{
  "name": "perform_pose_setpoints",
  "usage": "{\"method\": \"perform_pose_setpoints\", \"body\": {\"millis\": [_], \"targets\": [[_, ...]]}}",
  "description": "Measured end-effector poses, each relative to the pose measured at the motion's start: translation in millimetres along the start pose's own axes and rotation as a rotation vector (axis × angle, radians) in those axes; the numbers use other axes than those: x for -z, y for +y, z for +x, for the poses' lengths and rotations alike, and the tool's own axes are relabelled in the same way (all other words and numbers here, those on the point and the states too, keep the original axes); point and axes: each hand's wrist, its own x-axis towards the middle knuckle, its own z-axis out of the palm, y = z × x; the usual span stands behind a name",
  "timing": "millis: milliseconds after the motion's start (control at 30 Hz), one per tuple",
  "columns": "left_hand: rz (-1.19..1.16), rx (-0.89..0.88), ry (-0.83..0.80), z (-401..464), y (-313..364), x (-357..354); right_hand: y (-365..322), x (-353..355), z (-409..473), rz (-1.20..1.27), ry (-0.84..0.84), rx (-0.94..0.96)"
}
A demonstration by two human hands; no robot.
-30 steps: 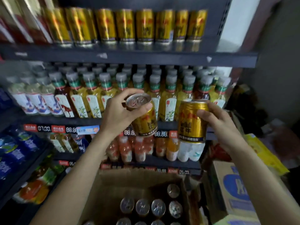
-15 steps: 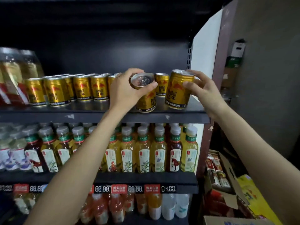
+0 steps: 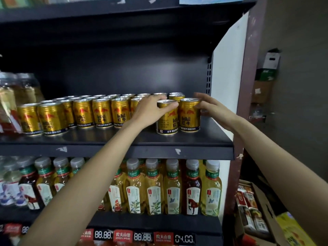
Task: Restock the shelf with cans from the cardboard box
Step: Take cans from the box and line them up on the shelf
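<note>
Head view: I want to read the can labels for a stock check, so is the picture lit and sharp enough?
Head view: the two cans under the left hand and right hand are sharp, labels legible; the shelf recess above is dark; the left edge bottles are blurred and stretched by the wide lens.

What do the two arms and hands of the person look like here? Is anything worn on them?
Both arms are bare along their whole visible length: no sleeve shows. The left hand and the right hand wear no gloves. No ring, watch or bracelet can be seen on either wrist or on the fingers. The arms are slender, without visible markings.
</note>
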Motion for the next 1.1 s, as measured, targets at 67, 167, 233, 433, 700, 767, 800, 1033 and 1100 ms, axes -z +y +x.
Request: {"method": "perform_pose_setpoints", "body": {"millis": [67, 167, 233, 433, 700, 767, 800, 1033, 1100], "targets": [[0.19, -0.137, -0.003, -5, -4, 3, -1, -4, -3, -0.28, 0.073, 0.091], [0.235, -0.251, -0.014, -5, -7, 10, -2, -11, -2, -0.612, 0.176, 0.191], [0.194, -0.271, -0.094, 3, -12, 15, -3, -8, 2, -0.568, 0.147, 0.174], [0.297, -0.306, -0.199, 22, -32, 22, -3, -10, 14, -0.429, 0.116, 0.077], [0.4, -0.311, -0.117, 25, -46, 19, -10, -27, 24, -0.563, 0.141, 0.082], [0.406, -0.31, -0.099, 25, -50, 19, -11, -30, 25, -0.588, 0.15, 0.077], [0.403, -0.308, -0.093, 25, -53, 18, -11, -32, 26, -0.595, 0.156, 0.074], [0.352, -0.325, -0.049, 19, -62, 9, -10, -33, 28, -0.584, 0.174, 0.057], [0.353, -0.333, -0.05, 18, -63, 9, -10, -34, 26, -0.572, 0.161, 0.057]]}}
